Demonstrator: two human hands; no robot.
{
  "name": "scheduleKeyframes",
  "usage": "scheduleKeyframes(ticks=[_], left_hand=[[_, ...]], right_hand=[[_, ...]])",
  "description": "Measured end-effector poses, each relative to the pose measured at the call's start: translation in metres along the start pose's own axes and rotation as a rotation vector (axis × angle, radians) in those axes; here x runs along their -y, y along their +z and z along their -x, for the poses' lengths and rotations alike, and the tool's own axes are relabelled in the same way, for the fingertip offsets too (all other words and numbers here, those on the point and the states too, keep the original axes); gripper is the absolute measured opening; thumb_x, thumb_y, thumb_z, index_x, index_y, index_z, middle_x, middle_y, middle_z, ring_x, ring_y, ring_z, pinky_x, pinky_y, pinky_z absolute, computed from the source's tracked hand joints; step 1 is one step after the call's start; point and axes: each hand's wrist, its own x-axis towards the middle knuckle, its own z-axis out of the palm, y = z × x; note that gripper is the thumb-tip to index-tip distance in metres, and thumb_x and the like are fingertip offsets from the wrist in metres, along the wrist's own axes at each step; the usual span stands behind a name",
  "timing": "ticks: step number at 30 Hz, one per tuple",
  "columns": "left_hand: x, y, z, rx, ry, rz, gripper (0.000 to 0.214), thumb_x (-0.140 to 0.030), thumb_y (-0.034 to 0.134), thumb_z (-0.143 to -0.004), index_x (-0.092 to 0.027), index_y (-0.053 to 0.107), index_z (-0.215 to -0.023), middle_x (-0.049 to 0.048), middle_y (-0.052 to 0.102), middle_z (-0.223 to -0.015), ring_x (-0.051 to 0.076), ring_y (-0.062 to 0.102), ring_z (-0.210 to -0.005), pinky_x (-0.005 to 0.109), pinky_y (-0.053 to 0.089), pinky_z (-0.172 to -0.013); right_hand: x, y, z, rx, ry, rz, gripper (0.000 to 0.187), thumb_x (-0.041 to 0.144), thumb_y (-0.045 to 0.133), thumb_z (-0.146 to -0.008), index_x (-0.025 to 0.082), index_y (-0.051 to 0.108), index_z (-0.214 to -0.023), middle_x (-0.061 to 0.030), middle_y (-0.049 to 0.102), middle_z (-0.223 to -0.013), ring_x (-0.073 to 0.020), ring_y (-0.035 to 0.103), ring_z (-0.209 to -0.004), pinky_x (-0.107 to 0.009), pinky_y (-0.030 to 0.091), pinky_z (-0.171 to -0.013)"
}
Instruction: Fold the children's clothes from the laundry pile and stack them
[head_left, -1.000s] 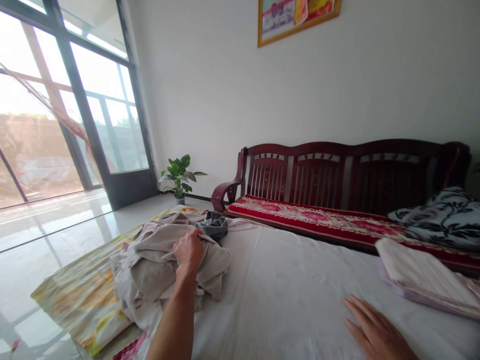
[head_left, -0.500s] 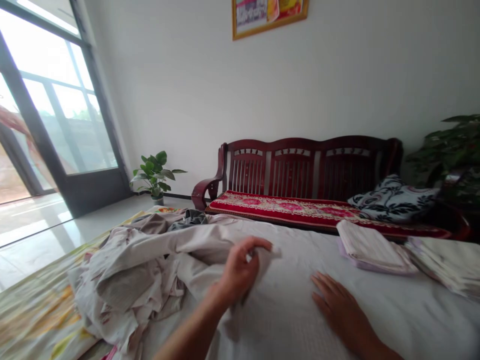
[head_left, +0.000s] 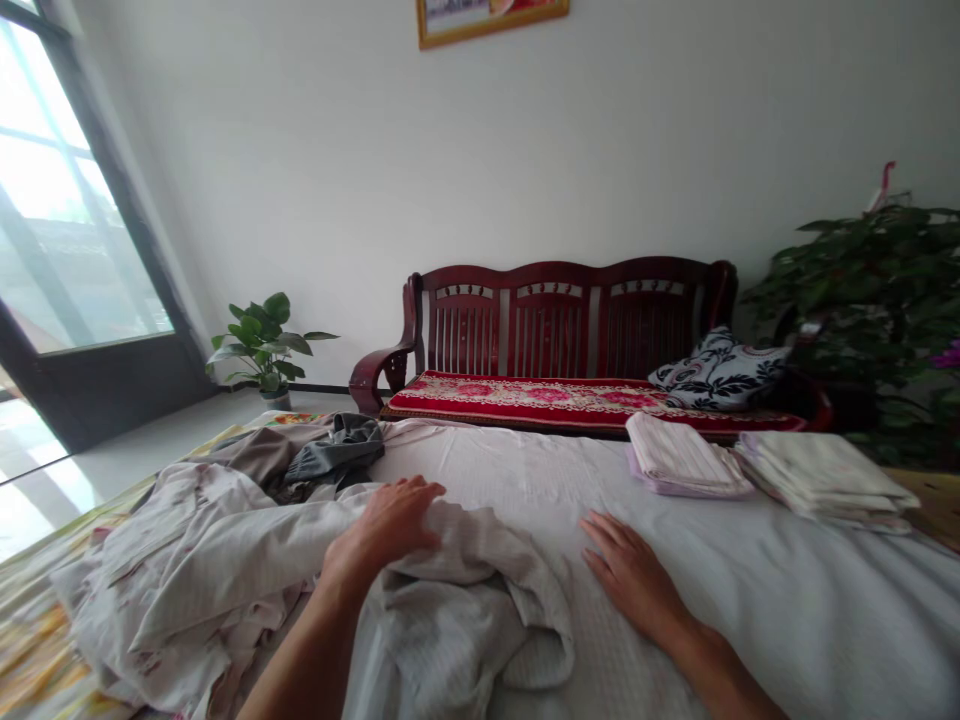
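Note:
My left hand (head_left: 390,515) rests over the far edge of a crumpled light-grey ribbed garment (head_left: 465,620), its fingers stretched forward and the thumb apart. The garment lies bunched between my forearms, and a long pale fold of it runs off to the left. My right hand (head_left: 626,572) lies flat with fingers spread on the white sheet (head_left: 780,610), to the right of the garment and apart from it. Beside my left arm is a heap of white clothing with reddish marks (head_left: 172,560). Behind it lie a brown cloth (head_left: 259,455) and a dark grey one (head_left: 341,447).
Two folded stacks, a pinkish-white one (head_left: 686,455) and a whitish one (head_left: 829,475), sit at the right. Beyond the sheet stands a dark red wooden bench (head_left: 547,310) with a patterned cushion (head_left: 724,372). Potted plants (head_left: 266,345) flank it, and a glass door (head_left: 82,240) is at the left.
My left hand has moved left and loosened its pinch on the grey garment, which now lies bunched on the sheet. My right hand stays flat. The view has shifted rightward.

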Motion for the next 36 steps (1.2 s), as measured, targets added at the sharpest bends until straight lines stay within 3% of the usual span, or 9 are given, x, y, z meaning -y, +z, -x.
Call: scheduleKeyframes(ticks=[6, 12, 18, 21, 24, 27, 29, 33, 36], left_hand=[[0.040, -0.016, 0.009, 0.030, -0.130, -0.066, 0.064, -0.027, 0.078, -0.061, -0.032, 0.070, -0.124, 0.0027, 0.074, -0.105, 0.029, 0.069, -0.099, 0.031, 0.048, -0.081], [0.034, -0.014, 0.006, 0.124, -0.125, -0.090, 0.029, -0.019, 0.068, -0.063, -0.032, 0.078, -0.087, 0.0007, 0.076, -0.086, 0.025, 0.069, -0.083, 0.029, 0.043, -0.071], [0.022, -0.018, 0.002, -0.032, -0.019, -0.030, 0.021, -0.025, 0.056, -0.079, -0.030, 0.073, -0.089, -0.0005, 0.072, -0.082, 0.019, 0.064, -0.076, 0.026, 0.037, -0.067], [0.017, -0.016, -0.002, -0.177, 0.059, 0.140, 0.016, -0.027, 0.053, -0.083, -0.025, 0.068, -0.087, -0.0018, 0.067, -0.078, 0.017, 0.059, -0.073, 0.025, 0.035, -0.064], [0.006, -0.011, -0.007, -0.300, 0.084, 0.405, 0.013, -0.030, 0.053, -0.085, -0.021, 0.063, -0.084, -0.0034, 0.060, -0.070, 0.015, 0.053, -0.066, 0.024, 0.035, -0.061], [-0.011, -0.007, -0.007, -0.346, 0.090, 0.710, 0.015, -0.034, 0.054, -0.086, -0.020, 0.060, -0.085, -0.0046, 0.055, -0.067, 0.013, 0.049, -0.061, 0.023, 0.035, -0.057], [-0.025, -0.004, -0.003, -0.321, 0.125, 0.849, 0.017, -0.036, 0.054, -0.087, -0.019, 0.058, -0.087, -0.0047, 0.054, -0.067, 0.012, 0.048, -0.059, 0.023, 0.036, -0.056], [-0.052, 0.013, 0.004, -0.229, 0.279, 0.753, 0.012, -0.031, 0.055, -0.086, -0.020, 0.059, -0.091, 0.0007, 0.062, -0.087, 0.015, 0.058, -0.077, 0.026, 0.046, -0.072], [-0.062, 0.035, 0.006, -0.008, 0.287, 0.549, 0.031, -0.032, 0.060, -0.083, -0.021, 0.058, -0.112, 0.0055, 0.065, -0.109, 0.019, 0.063, -0.090, 0.031, 0.049, -0.082]], right_hand=[[0.013, -0.017, -0.002, 0.020, -0.007, -0.148, 0.042, 0.034, 0.041, -0.097, 0.019, 0.071, -0.122, -0.0113, 0.067, -0.133, -0.0264, 0.058, -0.128, -0.045, 0.045, -0.111], [0.042, -0.049, 0.003, 0.065, -0.039, -0.396, 0.044, 0.043, 0.034, -0.101, 0.024, 0.074, -0.105, -0.0079, 0.074, -0.111, -0.0217, 0.066, -0.107, -0.035, 0.050, -0.097], [0.081, -0.071, 0.009, 0.278, -0.017, -0.428, 0.045, 0.054, 0.052, -0.091, 0.028, 0.067, -0.124, -0.0011, 0.075, -0.089, -0.0206, 0.068, -0.081, -0.030, 0.047, -0.072], [0.096, -0.067, 0.012, 0.312, 0.000, -0.317, 0.036, 0.043, 0.065, -0.080, 0.028, 0.070, -0.111, 0.0015, 0.072, -0.075, -0.0200, 0.066, -0.071, -0.028, 0.040, -0.065], [0.097, -0.058, 0.010, 0.228, 0.121, -0.386, 0.012, 0.031, 0.058, -0.080, 0.025, 0.068, -0.083, 0.0015, 0.069, -0.068, -0.0186, 0.064, -0.066, -0.027, 0.036, -0.061], [0.084, -0.058, 0.000, 0.048, 0.372, -0.772, 0.020, 0.038, 0.050, -0.086, 0.024, 0.063, -0.083, 0.0030, 0.061, -0.057, -0.0166, 0.058, -0.054, -0.027, 0.036, -0.053], [0.070, -0.065, -0.009, -0.175, 0.535, -1.029, 0.027, 0.048, 0.052, -0.085, 0.023, 0.062, -0.087, 0.0050, 0.054, -0.052, -0.0150, 0.051, -0.046, -0.026, 0.034, -0.047], [0.037, -0.083, -0.021, -0.634, 0.695, -1.163, 0.028, 0.047, 0.063, -0.075, 0.022, 0.063, -0.088, 0.0079, 0.048, -0.050, -0.0117, 0.041, -0.045, -0.024, 0.029, -0.043], [0.009, -0.083, -0.018, -0.559, 0.672, -1.042, 0.019, 0.037, 0.065, -0.065, 0.022, 0.066, -0.077, 0.0050, 0.056, -0.057, -0.0137, 0.048, -0.056, -0.025, 0.036, -0.049]])
